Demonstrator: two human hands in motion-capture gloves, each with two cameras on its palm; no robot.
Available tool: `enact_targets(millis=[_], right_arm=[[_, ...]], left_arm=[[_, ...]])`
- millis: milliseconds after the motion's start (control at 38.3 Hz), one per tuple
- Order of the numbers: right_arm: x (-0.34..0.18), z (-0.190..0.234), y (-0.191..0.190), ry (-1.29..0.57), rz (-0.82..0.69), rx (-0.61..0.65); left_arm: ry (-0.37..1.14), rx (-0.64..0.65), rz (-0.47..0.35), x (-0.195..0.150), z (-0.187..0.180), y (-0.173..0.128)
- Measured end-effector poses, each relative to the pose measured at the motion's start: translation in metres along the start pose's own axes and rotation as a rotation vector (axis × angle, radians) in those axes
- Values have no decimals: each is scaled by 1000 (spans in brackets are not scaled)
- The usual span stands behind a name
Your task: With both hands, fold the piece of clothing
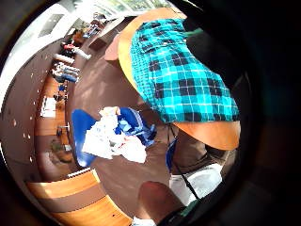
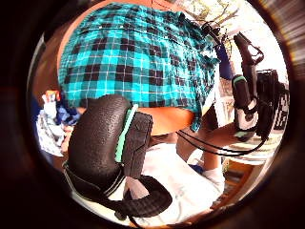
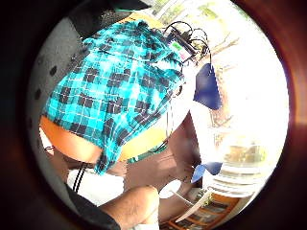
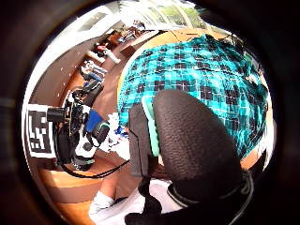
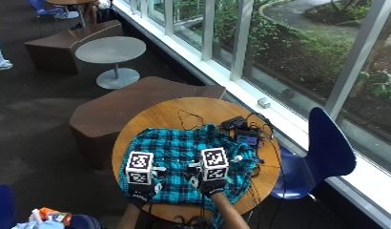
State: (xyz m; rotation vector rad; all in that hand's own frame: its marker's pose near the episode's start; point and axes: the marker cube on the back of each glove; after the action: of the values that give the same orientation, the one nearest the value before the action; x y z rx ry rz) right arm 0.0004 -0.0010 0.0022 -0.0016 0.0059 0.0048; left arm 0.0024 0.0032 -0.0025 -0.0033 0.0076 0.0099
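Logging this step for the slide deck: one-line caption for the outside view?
Both gloved hands, left and right, hover over a plaid shirt spread on a round table.

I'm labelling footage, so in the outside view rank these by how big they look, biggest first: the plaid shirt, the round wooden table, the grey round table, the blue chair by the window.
1. round wooden table
2. plaid shirt
3. blue chair
4. grey round table, farther away, so unsure against the chair

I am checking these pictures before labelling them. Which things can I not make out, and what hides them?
- Left hand and right hand: outside view, marker cubes cover the fingers, so neither grip can be judged.
- Teal and black checked shirt: outside view, its near edge is behind the hands; collar and sleeves are not distinguishable.
- Round wooden table: small black devices by the window side are too small to identify.
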Motion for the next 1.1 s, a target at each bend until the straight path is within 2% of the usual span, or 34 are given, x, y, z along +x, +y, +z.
enact_targets(millis=[470, 679, 889, 1098], right_arm=[[6, 1, 4, 15, 1, -13], [16, 4, 18, 18, 1, -26], [32, 39, 37, 30, 11, -89], [46, 89, 49, 34, 22, -235]], left_arm=[[-13, 3, 15, 1, -5, 3], [-5, 8, 19, 4, 2, 6], [-17, -46, 28, 2, 38, 8], [-20, -174, 51, -6, 90, 7]])
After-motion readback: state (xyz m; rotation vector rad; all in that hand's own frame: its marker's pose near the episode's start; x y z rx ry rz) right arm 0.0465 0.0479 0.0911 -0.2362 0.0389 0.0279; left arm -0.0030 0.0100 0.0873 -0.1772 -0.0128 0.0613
